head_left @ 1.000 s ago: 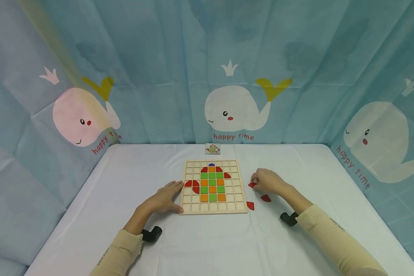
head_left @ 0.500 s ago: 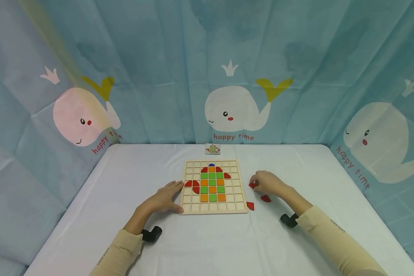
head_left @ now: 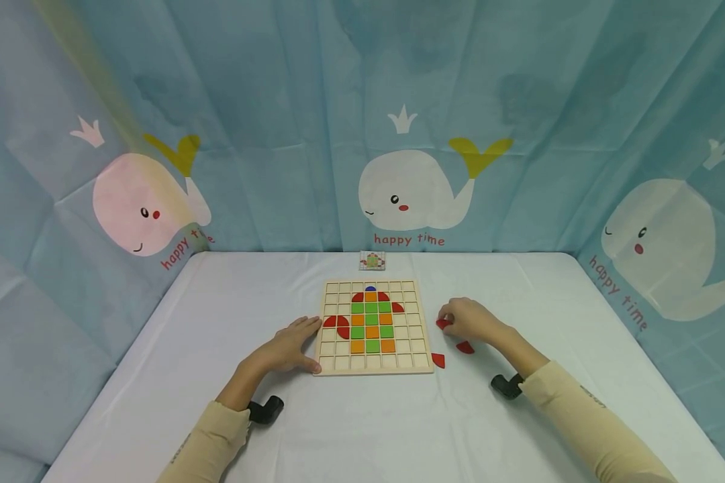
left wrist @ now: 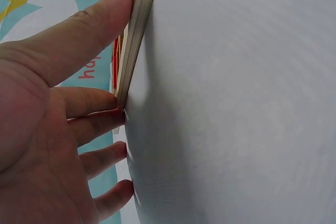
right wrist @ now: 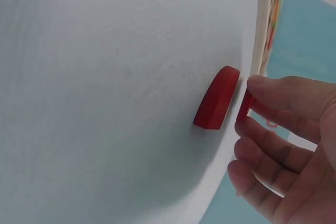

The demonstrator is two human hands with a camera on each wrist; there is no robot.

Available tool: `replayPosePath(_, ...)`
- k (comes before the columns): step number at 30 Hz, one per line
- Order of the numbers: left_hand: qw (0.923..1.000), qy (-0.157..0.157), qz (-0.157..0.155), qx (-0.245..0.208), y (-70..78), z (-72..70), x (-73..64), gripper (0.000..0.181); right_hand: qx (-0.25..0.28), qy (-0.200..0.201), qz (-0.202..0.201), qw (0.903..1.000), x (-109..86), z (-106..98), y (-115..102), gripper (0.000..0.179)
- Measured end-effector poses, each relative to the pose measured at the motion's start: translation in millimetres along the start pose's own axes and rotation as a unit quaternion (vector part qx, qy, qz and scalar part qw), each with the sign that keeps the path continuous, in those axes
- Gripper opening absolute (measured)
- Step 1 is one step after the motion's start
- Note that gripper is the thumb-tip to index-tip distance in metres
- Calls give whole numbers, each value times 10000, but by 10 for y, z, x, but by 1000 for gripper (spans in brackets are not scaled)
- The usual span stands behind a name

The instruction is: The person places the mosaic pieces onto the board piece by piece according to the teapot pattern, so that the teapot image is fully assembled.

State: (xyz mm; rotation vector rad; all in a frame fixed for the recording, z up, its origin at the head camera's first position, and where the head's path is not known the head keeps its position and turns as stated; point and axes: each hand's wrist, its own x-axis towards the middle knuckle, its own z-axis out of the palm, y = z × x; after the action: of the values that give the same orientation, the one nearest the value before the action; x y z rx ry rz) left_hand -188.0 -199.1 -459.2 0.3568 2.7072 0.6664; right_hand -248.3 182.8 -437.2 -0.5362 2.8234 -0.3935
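Note:
A wooden grid board (head_left: 411,345) lies on the table, with green, orange, red and blue pieces set in its squares. My left hand (head_left: 284,346) rests at the board's left side, thumb on the near corner and fingers extended along the edge. To the right of the board, my right hand (head_left: 470,318) pinches a red quarter-circle piece (right wrist: 244,104) between thumb and fingers, low over the cloth. A second red quarter-circle piece (head_left: 465,347) lies on the cloth just nearer than that hand. Another red piece (head_left: 438,360) touches or nearly touches the board's near right corner.
A small picture card (head_left: 372,261) with a similar coloured pattern lies beyond the board. White cloth (head_left: 362,429) covers the table. A blue curtain (head_left: 278,168) printed with whales stands along the back and sides.
My right hand and the red piece at its fingertips have shifted only very slightly. The left hand, the board and the two loose red pieces have stayed put.

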Motion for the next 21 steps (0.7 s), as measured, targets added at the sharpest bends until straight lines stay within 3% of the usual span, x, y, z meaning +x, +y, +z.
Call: replayPosePath(21, 10000, -4, 46, -34, 20, -24, -21, 99, -10, 200, -353, 9992, 97, -45, -116, 24)
